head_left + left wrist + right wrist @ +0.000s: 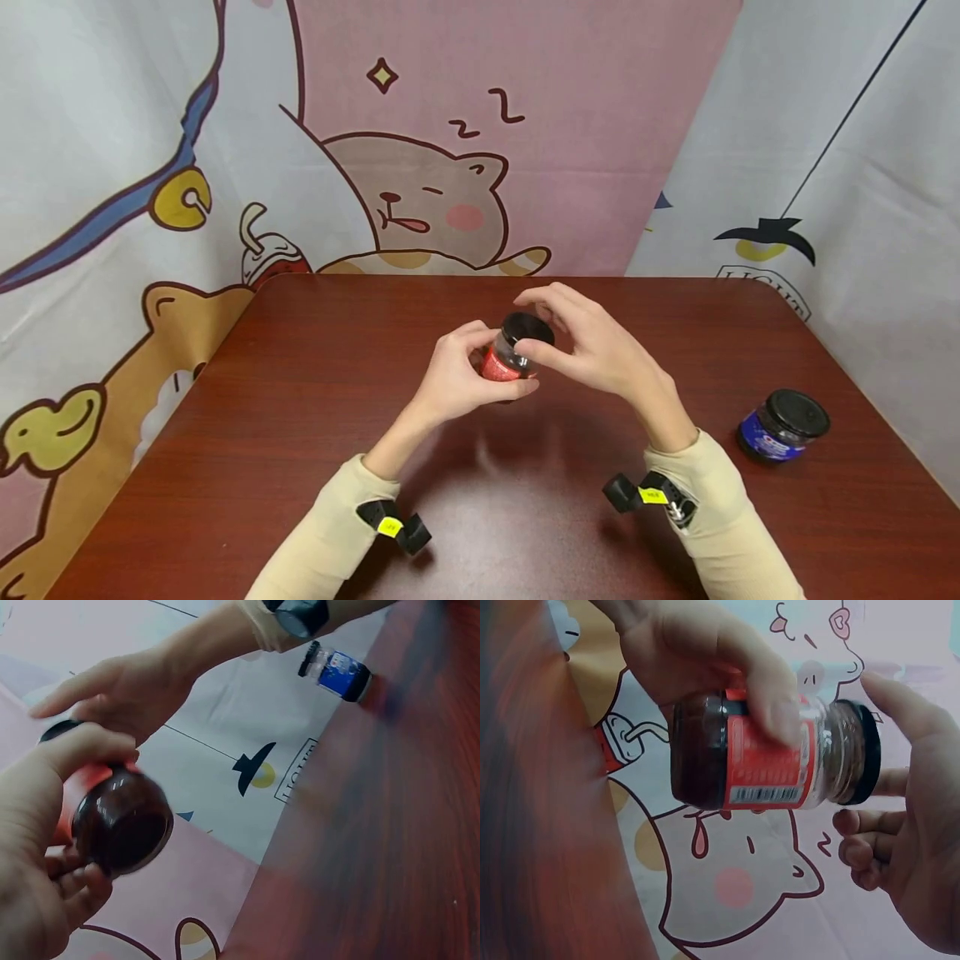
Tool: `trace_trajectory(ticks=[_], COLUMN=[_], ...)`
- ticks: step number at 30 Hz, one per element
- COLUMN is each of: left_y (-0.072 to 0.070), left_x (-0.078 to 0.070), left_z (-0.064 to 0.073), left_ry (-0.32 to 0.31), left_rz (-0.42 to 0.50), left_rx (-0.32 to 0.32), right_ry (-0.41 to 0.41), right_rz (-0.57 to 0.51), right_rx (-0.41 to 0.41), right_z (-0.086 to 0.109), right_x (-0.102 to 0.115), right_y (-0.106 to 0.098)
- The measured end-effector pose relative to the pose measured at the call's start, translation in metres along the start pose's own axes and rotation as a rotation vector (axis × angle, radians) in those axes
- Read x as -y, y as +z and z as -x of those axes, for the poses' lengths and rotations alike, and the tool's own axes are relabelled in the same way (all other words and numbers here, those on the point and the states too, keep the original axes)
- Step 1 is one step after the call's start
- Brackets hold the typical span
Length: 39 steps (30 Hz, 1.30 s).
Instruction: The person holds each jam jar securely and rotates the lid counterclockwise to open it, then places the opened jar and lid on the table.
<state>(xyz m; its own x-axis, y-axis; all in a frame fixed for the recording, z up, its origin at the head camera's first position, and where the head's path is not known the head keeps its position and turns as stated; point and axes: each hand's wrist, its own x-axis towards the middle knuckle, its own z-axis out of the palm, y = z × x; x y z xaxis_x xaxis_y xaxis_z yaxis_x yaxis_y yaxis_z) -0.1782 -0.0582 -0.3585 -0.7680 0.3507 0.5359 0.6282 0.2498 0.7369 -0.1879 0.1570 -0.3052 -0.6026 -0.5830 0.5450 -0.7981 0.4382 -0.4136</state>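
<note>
My left hand (452, 377) grips a glass jar (701, 754) with a red label (769, 761) and dark contents, thumb on one side and fingers round the other. The jar is held up over the table, tilted, its black lid (528, 327) facing up and to the right. Around the lid hovers my right hand (596, 346), thumb in front and fingers behind, loosely bent. In the right wrist view a gap shows between those fingers (862, 844) and the lid. The left wrist view shows the dark base of the jar (124, 825).
At the right of the brown table (300, 400) stands a second jar (783, 425) with a blue label and black lid. A printed cartoon cloth (600, 150) hangs behind the table and along its sides. Both sleeved forearms carry black wrist cameras.
</note>
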Motion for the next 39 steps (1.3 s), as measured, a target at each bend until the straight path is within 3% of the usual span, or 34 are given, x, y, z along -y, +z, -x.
trace_trajectory(ticks=[6, 13, 27, 39], left_y=[0.0027, 0.0040, 0.0044, 0.0011], left_x=[-0.0026, -0.0028, 0.0003, 0.0017], left_z=[0.0007, 0.0018, 0.0015, 0.0001], left_ry=[0.016, -0.024, 0.008, 0.047], left_rz=[-0.244, -0.383, -0.409, -0.355], left_rx=[-0.092, -0.093, -0.075, -0.042], right_ry=[0.087, 0.156, 0.159, 0.123], right_rz=[0.033, 0.014, 0.009, -0.017], right_rx=[-0.003, 0.037, 0.082, 0.090], right_z=[0.0000, 0.0008, 0.0008, 0.0011], right_x=[-0.0034, -0.0048, -0.0044, -0.0067], right_y=[0.0006, 0.0032, 0.0003, 0.0004])
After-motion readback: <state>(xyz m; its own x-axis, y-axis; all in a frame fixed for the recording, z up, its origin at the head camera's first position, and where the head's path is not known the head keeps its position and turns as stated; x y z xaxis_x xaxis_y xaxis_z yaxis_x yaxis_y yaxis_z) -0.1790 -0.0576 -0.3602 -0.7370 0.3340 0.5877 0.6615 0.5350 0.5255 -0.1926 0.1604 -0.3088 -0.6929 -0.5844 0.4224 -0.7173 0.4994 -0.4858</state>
